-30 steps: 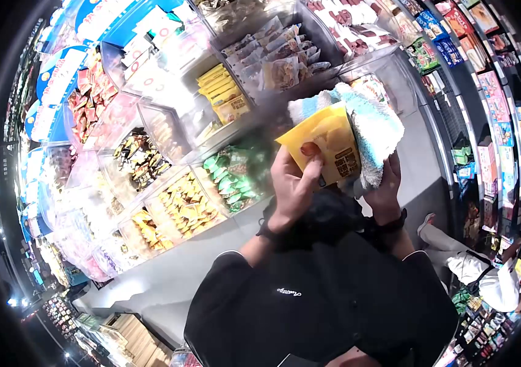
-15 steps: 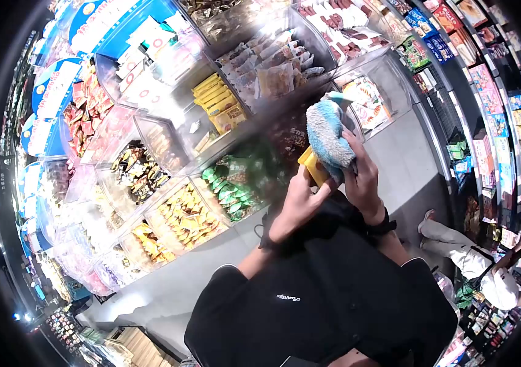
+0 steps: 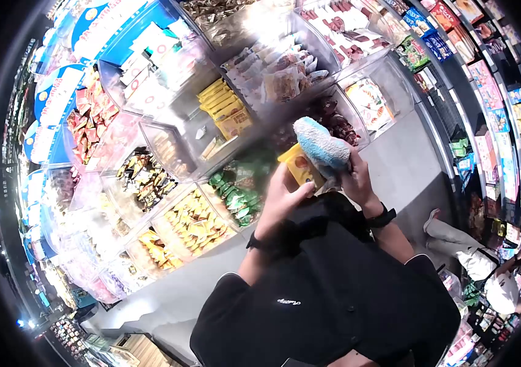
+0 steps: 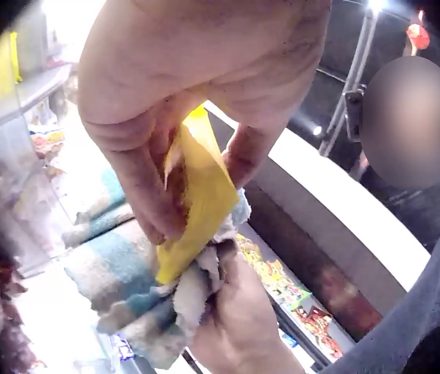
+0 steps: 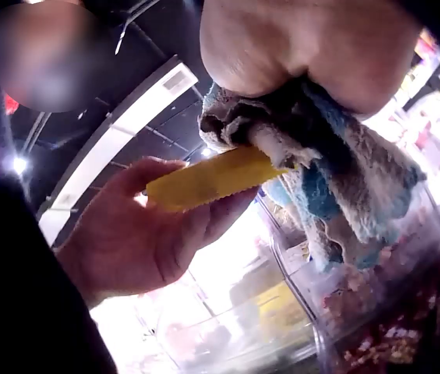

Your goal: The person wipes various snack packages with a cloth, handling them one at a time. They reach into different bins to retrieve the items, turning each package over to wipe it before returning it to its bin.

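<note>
So I'm using the green candies [image 3: 236, 199] in the candy stand as my landmark. The yellow packet [image 3: 300, 167] is up in the air just to the right of them in the head view, held in front of the person's black shirt [image 3: 333, 287]. The left hand [image 3: 277, 197] pinches it, thumb on one face and fingers on the other, so the gap is only as wide as the packet.

The right hand [image 3: 358, 180], further right of the green candies, has hold of a fuzzy blue-and-white cloth [image 3: 322, 144]. Its fingers are bent into the fabric and the cloth is bunched up. Some fingertips are buried, so I can't tell exactly how tight that grip is. The cloth is touching the packet at its edge, and in the left wrist view striped folds hang beside it.

As for the stand, dark red candies [image 3: 341, 127] sit up and right of the green candies, partly behind the cloth. Yellow candies [image 3: 196, 220] are in the bin right next to the green ones, on the left. A row of yellow packs [image 3: 227, 110] is above them. Way off to the right there's another person [image 3: 474, 260] in light trousers, near packed shelves [image 3: 486, 140].
</note>
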A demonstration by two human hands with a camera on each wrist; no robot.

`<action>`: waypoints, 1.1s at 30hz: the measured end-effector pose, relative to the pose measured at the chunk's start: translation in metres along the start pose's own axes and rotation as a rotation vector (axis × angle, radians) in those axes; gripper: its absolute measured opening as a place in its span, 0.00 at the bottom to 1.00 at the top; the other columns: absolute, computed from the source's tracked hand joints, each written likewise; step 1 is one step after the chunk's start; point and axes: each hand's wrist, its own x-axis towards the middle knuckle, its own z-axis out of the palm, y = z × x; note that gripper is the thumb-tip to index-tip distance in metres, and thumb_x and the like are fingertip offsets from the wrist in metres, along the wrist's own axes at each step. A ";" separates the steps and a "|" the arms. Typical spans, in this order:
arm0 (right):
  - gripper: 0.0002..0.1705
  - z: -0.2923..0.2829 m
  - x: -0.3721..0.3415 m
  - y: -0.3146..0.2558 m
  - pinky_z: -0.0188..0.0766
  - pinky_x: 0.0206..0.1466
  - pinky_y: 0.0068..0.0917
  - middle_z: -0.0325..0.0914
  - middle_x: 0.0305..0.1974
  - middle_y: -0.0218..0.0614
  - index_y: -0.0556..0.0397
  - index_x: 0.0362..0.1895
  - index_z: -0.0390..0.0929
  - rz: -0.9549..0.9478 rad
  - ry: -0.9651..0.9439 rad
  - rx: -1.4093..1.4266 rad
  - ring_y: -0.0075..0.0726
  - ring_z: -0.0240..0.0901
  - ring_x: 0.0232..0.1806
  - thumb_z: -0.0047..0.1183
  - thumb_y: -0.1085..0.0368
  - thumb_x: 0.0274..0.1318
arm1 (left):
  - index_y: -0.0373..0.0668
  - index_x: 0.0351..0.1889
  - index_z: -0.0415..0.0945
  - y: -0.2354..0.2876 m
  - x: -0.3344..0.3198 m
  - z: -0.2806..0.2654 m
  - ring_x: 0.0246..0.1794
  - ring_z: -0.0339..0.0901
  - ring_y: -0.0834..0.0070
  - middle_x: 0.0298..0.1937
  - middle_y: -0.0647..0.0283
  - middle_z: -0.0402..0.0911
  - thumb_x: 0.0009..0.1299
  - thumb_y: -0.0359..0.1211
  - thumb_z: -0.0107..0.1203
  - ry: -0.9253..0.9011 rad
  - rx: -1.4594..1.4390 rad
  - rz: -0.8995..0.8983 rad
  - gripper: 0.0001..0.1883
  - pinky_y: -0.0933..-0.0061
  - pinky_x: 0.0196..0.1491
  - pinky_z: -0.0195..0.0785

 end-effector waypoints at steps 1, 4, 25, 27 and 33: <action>0.25 0.004 0.000 0.002 0.64 0.59 0.28 0.71 0.54 0.42 0.60 0.60 0.64 0.064 0.078 0.168 0.34 0.69 0.55 0.38 0.82 0.57 | 0.34 0.63 0.57 -0.002 0.000 -0.007 0.58 0.67 0.72 0.57 0.58 0.69 0.59 0.27 0.60 0.049 -0.054 0.047 0.34 0.69 0.60 0.61; 0.20 0.006 0.000 0.017 0.66 0.55 0.23 0.72 0.51 0.34 0.58 0.61 0.63 0.303 0.358 0.651 0.27 0.69 0.50 0.42 0.69 0.66 | 0.36 0.58 0.60 0.009 0.006 -0.029 0.52 0.69 0.73 0.50 0.60 0.70 0.58 0.27 0.58 0.294 -0.069 0.119 0.29 0.73 0.52 0.66; 0.27 -0.071 -0.100 0.096 0.62 0.60 0.43 0.70 0.54 0.48 0.55 0.60 0.64 0.496 0.618 0.495 0.52 0.67 0.54 0.45 0.54 0.60 | 0.39 0.54 0.68 -0.013 0.062 -0.229 0.51 0.74 0.53 0.48 0.47 0.77 0.61 0.35 0.57 0.695 1.315 0.009 0.23 0.61 0.53 0.66; 0.28 -0.074 -0.110 0.098 0.62 0.60 0.44 0.70 0.54 0.49 0.55 0.60 0.65 0.520 0.595 0.139 0.53 0.66 0.54 0.45 0.54 0.59 | 0.37 0.54 0.69 0.002 0.062 -0.217 0.53 0.72 0.53 0.49 0.46 0.76 0.62 0.35 0.55 0.654 1.371 -0.039 0.22 0.62 0.55 0.64; 0.29 -0.084 -0.159 0.101 0.61 0.60 0.46 0.70 0.53 0.50 0.54 0.60 0.65 0.414 0.055 -1.540 0.56 0.66 0.54 0.46 0.52 0.59 | 0.36 0.47 0.74 0.032 0.099 -0.141 0.49 0.73 0.56 0.46 0.49 0.77 0.63 0.31 0.53 0.650 1.258 0.446 0.15 0.63 0.53 0.65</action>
